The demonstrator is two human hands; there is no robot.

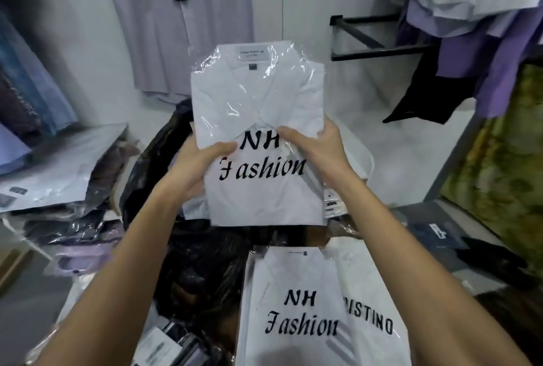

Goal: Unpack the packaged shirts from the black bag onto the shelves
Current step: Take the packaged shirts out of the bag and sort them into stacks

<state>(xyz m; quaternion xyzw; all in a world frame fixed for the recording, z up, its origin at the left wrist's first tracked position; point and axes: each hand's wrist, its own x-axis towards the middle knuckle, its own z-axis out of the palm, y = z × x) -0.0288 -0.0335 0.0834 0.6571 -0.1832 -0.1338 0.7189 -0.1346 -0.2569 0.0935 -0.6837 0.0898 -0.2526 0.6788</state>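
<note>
A white packaged shirt in clear plastic, printed "NH Fashion", is held up in the middle of the view. My left hand grips its left edge, thumb on the front. My right hand grips the right edge, thumb across the collar area. Below and behind it lies the crumpled black bag, open. A second "NH Fashion" packaged shirt lies at the bottom, on top of another white pack with dark lettering.
A stack of packaged shirts sits on a surface at the left. Pale garments hang on the back wall, purple ones at the upper right. A black wall bracket juts out right of centre. Dark packs lie at the right.
</note>
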